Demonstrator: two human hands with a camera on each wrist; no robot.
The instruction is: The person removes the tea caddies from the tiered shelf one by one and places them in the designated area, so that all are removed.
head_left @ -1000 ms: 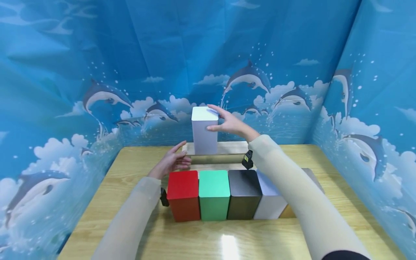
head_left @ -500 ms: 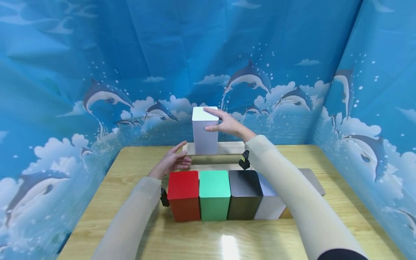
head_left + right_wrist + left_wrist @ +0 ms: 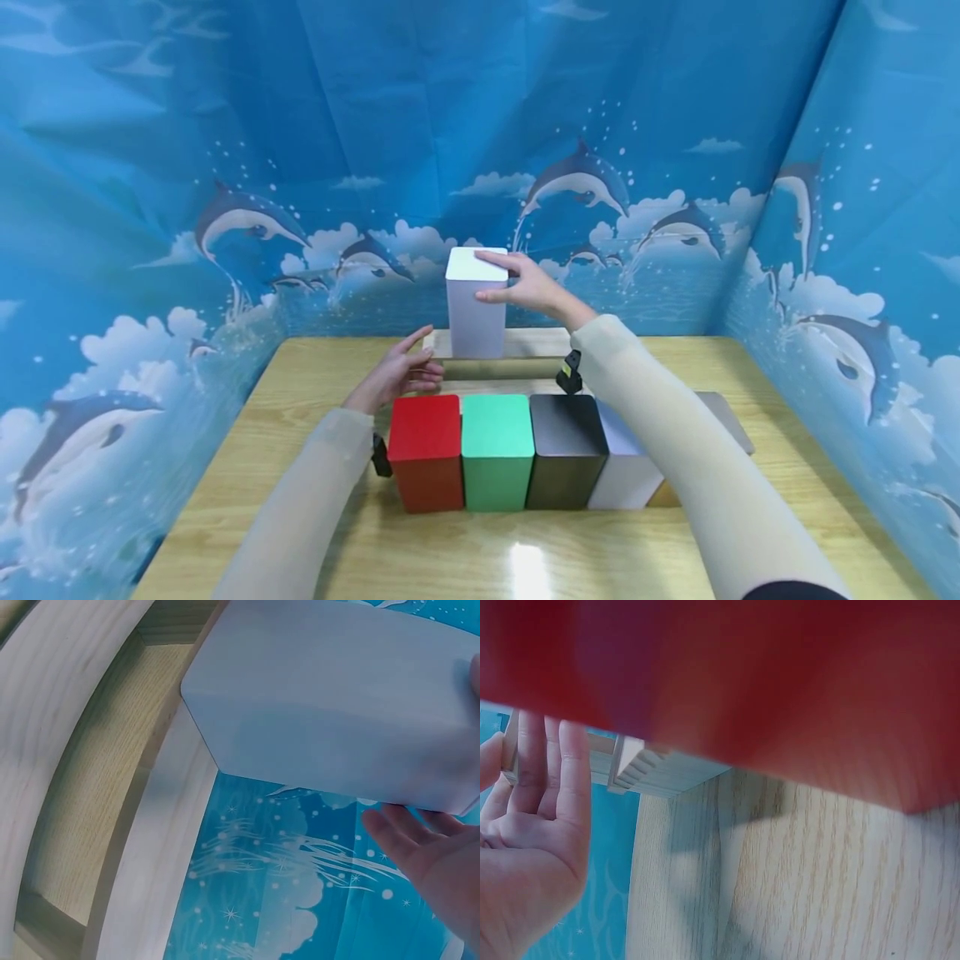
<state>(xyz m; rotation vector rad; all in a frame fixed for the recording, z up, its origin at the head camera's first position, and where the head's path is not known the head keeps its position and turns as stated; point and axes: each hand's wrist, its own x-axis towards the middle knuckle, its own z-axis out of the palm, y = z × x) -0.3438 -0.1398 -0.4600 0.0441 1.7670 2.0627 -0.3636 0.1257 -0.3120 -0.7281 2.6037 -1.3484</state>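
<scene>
In the head view, a tall white box (image 3: 477, 317) stands upright at the left part of a wooden rack's top plank (image 3: 536, 342). My right hand (image 3: 528, 287) grips its upper right side, the thumb on the front face and a finger across the top. In the right wrist view, fingertips touch one long side of the white box (image 3: 330, 705), whose base meets the plank (image 3: 161, 817). My left hand (image 3: 396, 375) is at the rack's left end. Its fingers look straight in the left wrist view, beside the plank's end; whether they press it I cannot tell.
A row of similar boxes stands in front: red (image 3: 426, 450), green (image 3: 497, 450), black (image 3: 567, 450), pale lilac (image 3: 626, 475) and a brown-topped one (image 3: 726, 421) partly behind my right sleeve. A blue dolphin curtain (image 3: 420, 125) closes off the wooden table (image 3: 300, 400).
My right hand's finger has slid a little further over the white box's top. The white box and my left hand stay in place; the view shifts slightly.
</scene>
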